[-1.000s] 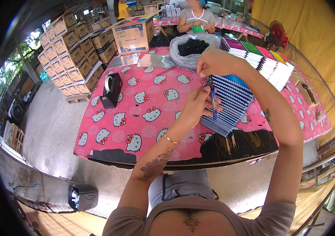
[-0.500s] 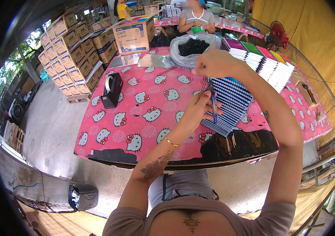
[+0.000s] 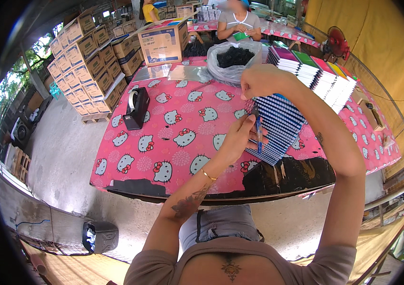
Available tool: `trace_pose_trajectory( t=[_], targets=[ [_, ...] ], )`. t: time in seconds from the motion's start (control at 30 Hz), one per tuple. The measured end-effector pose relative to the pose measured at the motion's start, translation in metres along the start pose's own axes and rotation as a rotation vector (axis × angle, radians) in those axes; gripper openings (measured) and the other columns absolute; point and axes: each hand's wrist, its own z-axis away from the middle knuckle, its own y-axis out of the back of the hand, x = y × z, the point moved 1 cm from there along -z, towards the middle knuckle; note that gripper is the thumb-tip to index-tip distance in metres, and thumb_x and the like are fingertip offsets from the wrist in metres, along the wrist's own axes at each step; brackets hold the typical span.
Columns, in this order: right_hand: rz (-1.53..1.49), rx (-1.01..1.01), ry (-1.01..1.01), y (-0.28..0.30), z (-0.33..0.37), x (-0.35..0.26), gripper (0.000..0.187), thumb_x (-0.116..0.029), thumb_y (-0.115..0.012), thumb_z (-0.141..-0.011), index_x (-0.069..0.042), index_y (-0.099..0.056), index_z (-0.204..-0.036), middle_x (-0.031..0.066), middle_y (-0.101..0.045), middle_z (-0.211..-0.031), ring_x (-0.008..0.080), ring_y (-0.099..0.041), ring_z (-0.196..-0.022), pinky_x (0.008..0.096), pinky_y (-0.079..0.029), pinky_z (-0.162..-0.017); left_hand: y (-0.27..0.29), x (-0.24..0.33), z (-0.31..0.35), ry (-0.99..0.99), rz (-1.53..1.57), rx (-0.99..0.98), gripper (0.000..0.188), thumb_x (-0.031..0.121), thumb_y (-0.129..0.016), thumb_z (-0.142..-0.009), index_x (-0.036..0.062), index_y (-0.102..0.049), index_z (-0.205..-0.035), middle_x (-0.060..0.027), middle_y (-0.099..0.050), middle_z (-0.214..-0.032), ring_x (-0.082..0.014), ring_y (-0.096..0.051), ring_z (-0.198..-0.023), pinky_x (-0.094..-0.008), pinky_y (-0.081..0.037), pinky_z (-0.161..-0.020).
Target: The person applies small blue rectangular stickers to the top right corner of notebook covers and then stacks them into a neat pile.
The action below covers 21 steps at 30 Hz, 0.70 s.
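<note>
My left hand (image 3: 237, 135) is closed, thumb on top, around a thin blue item (image 3: 259, 129) seen nearly edge-on, dark at its upper end; its kind is unclear. Right behind it lies a slanting stack of blue notebooks (image 3: 280, 128), whose edges show as rows of white and dark marks. Above the stack's far left corner, my right hand (image 3: 261, 81) is curled with its fingertips pinched downward. What it pinches is too small to make out. Dark fine loops (image 3: 249, 105) show between my two hands. Beyond stands a clear plastic bag (image 3: 221, 73) of black coils (image 3: 234, 57).
A pink patterned cloth (image 3: 173, 156) covers the table, torn at the front edge. On it are a black tape dispenser (image 3: 137, 109), a carton (image 3: 164, 45) and notebook stacks (image 3: 306, 69). Across from me sits a person (image 3: 240, 23). Stacked cartons (image 3: 83, 66) stand left.
My right hand has shifted slightly down and right, closer to my left hand. The left hand keeps its hold, and the view has moved a little.
</note>
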Motion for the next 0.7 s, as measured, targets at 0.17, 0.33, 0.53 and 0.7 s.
trace_pose_trajectory(
  t=[0.17, 0.33, 0.53, 0.7],
  targets=[
    [0.142, -0.039, -0.005, -0.005, -0.006, -0.003, 0.037, -0.040, -0.075, -0.076, -0.005, -0.073, -0.088, 0.0145, -0.071, -0.081, 0.0341, -0.069, -0.080, 0.0447, -0.052, -0.067, -0.001, 0.005, -0.006, -0.002, 0.019, 0.010, 0.043, 0.041, -0.043, -0.104, 0.0027, -0.050, -0.122, -0.0110, -0.065, -0.091, -0.0219, -0.069, -0.075, -0.0337, -0.058, -0.060],
    [0.134, -0.084, -0.016, -0.004, -0.006, -0.003, 0.038, -0.041, -0.073, -0.079, -0.005, -0.072, -0.090, 0.0159, -0.070, -0.082, 0.0341, -0.069, -0.083, 0.0444, -0.052, -0.070, 0.004, 0.002, -0.008, -0.022, -0.023, -0.037, 0.040, 0.039, -0.045, -0.103, 0.0039, -0.051, -0.121, -0.0081, -0.061, -0.084, -0.0192, -0.064, -0.066, -0.0334, -0.057, -0.055],
    [-0.004, 0.073, 0.052, -0.015, -0.013, 0.008, 0.027, -0.031, -0.061, -0.088, -0.005, -0.067, -0.094, 0.0168, -0.068, -0.080, 0.0352, -0.067, -0.083, 0.0455, -0.051, -0.070, -0.001, -0.002, 0.006, 0.045, -0.035, -0.020, 0.039, 0.035, -0.047, -0.103, 0.0029, -0.049, -0.125, -0.0110, -0.064, -0.093, -0.0218, -0.069, -0.078, -0.0361, -0.060, -0.066],
    [-0.023, 0.215, -0.013, -0.004, -0.013, -0.012, 0.021, -0.024, -0.056, -0.089, -0.006, -0.066, -0.094, 0.0160, -0.069, -0.083, 0.0353, -0.068, -0.082, 0.0465, -0.051, -0.073, 0.002, -0.005, 0.015, -0.002, -0.051, -0.013, 0.036, 0.029, -0.049, -0.102, 0.0031, -0.048, -0.127, -0.0121, -0.066, -0.097, -0.0232, -0.070, -0.084, -0.0375, -0.060, -0.072]
  ],
)
